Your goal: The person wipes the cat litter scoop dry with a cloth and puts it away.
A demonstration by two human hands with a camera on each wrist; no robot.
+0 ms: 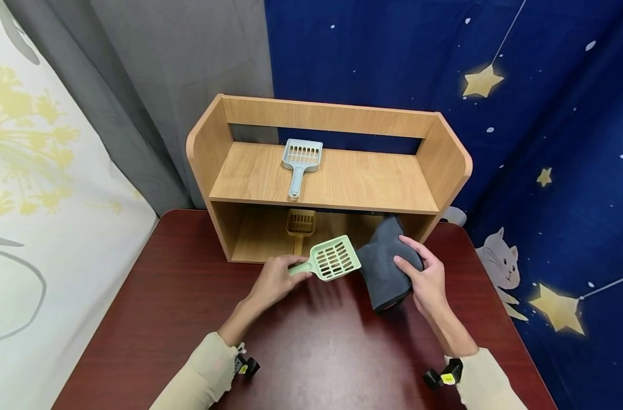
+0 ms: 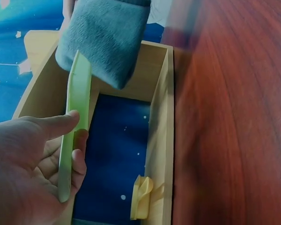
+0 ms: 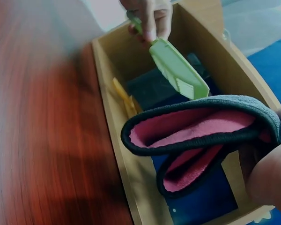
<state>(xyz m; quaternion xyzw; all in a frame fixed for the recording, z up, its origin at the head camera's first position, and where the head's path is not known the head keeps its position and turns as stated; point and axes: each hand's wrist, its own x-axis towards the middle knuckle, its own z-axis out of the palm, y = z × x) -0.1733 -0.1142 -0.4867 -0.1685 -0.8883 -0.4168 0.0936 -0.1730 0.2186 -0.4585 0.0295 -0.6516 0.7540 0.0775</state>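
Observation:
My left hand (image 1: 277,281) grips a light green litter scoop (image 1: 335,259) by its handle, the slotted pan pointing right. In my right hand (image 1: 428,278) is a folded grey cloth (image 1: 385,262) with dark edging; the right wrist view shows a pink inner side on this cloth (image 3: 192,126). The scoop's front edge comes right up to the cloth in the head view. Both are held in front of the wooden shelf. A light blue litter scoop (image 1: 302,156) lies on the upper board, and a yellow litter scoop (image 1: 300,223) is on the lower level, its handle end partly hidden.
The two-level wooden shelf (image 1: 373,182) stands at the back of a dark red-brown table (image 1: 311,353). Behind it hang a grey curtain (image 1: 188,68) and a blue curtain with stars (image 1: 373,51). A white patterned cloth (image 1: 50,256) hangs at the left.

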